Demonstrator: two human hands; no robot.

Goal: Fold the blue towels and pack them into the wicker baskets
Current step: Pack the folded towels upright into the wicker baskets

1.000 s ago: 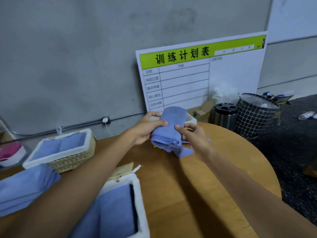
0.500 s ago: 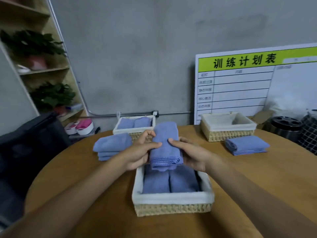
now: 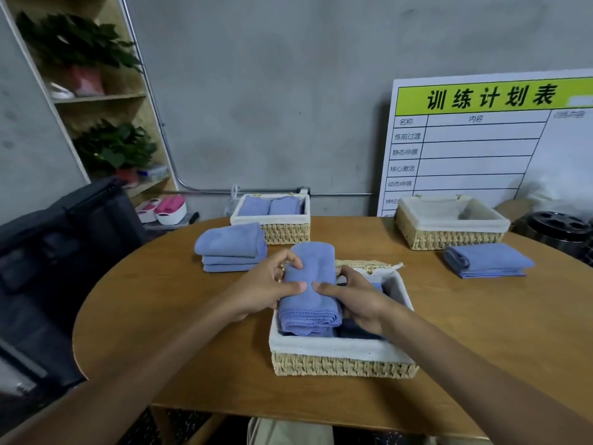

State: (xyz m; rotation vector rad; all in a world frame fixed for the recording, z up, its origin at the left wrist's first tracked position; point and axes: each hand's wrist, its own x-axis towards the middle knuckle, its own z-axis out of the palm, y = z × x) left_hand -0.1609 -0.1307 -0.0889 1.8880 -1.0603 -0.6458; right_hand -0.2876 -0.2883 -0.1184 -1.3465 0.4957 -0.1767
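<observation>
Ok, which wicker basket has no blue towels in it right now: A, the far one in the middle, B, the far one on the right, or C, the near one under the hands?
B: the right basket shows only its white liner, while the middle basket holds folded towels and both hands lower a towel into the near basket.

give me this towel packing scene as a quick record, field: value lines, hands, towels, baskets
left hand: left hand grips the rolled towel from its left side
right hand: right hand grips the same towel from its right
towel position: over the left part of the near basket
far-left basket: far-left basket holds two folded towels
far-right basket: far-right basket, no towel visible inside
loose towels: a stack left of centre, a folded towel on the right
surface: round wooden table
</observation>
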